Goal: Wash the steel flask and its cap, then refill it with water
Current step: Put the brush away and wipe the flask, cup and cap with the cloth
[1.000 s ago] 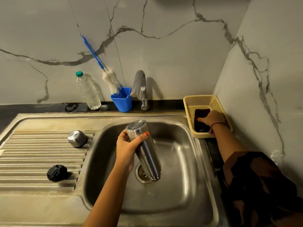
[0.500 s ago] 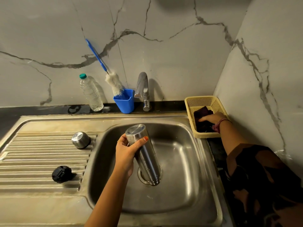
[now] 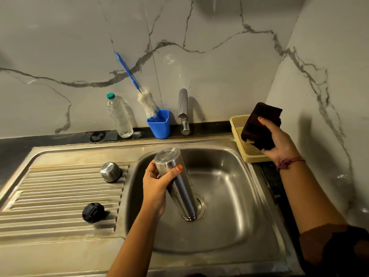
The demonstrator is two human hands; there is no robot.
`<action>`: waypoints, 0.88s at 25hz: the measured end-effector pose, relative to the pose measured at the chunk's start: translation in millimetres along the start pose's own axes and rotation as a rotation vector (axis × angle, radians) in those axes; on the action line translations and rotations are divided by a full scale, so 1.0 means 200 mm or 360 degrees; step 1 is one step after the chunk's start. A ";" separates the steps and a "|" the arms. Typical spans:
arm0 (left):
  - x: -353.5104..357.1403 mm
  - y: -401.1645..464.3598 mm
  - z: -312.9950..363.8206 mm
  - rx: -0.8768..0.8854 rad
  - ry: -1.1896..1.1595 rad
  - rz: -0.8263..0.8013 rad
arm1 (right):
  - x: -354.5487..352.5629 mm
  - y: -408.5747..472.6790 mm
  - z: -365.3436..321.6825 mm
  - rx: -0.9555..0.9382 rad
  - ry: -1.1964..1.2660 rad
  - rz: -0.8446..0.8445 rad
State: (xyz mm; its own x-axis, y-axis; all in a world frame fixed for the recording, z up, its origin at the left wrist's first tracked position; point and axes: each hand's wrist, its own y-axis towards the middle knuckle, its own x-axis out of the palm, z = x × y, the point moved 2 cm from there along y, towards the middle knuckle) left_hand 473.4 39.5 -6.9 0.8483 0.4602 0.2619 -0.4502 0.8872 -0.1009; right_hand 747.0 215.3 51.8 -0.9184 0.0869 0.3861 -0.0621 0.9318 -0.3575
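Left hand [image 3: 157, 186] grips the steel flask [image 3: 179, 182] near its closed base, thumb across the front, fingers wrapped behind. Flask hangs inverted over the sink basin [image 3: 229, 216], mouth down just above the drain [image 3: 200, 204]; whether the rim touches the drain cannot be told. Long axis runs from the base, up and left toward the camera, down and right to the mouth; tilted, not plumb. On the ribbed drainboard [image 3: 60, 206] to the left: black inner stopper [image 3: 93, 212] nearer, steel cap [image 3: 111, 172] farther back, well apart from each other. Right hand [image 3: 279, 140] is raised above the yellow mesh basket [image 3: 239, 128] at the sink's right rim, fingers curled round a dark scrubbing pad [image 3: 259, 124]. Behind the sink: tap [image 3: 183, 108], no water seen running; blue holder [image 3: 159, 124] with bottle brush [image 3: 147, 104] leaning against the marble wall; clear plastic bottle [image 3: 119, 116] with green cap. Step in hand, as judged: bring the pad to the flask body for scrubbing. To do it well, let the flask drain fully, keep the left grip firm near the base since wet steel likely slips, rotate the flask against the pad, and stay over the basin so drips fall inside.
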 end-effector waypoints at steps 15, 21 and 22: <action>-0.13 -0.10 0.10 0.0028 -0.0071 -0.0030 | 0.21 -0.46 0.50 0.0196 0.0200 -0.0079; -0.11 -0.13 0.11 0.0047 0.0007 -0.0076 | 0.26 -0.51 0.55 0.0173 0.0170 -0.0095; -0.11 -0.14 0.11 0.0060 0.0022 -0.0084 | 0.27 -0.52 0.54 0.0158 0.0101 -0.0093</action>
State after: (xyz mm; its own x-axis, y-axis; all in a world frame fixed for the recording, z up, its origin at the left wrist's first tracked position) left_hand 461.4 4.5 11.8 0.8747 0.4137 0.2526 -0.4149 0.9084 -0.0512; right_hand 661.6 84.4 17.6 -0.8856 0.0587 0.4606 -0.1559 0.8967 -0.4142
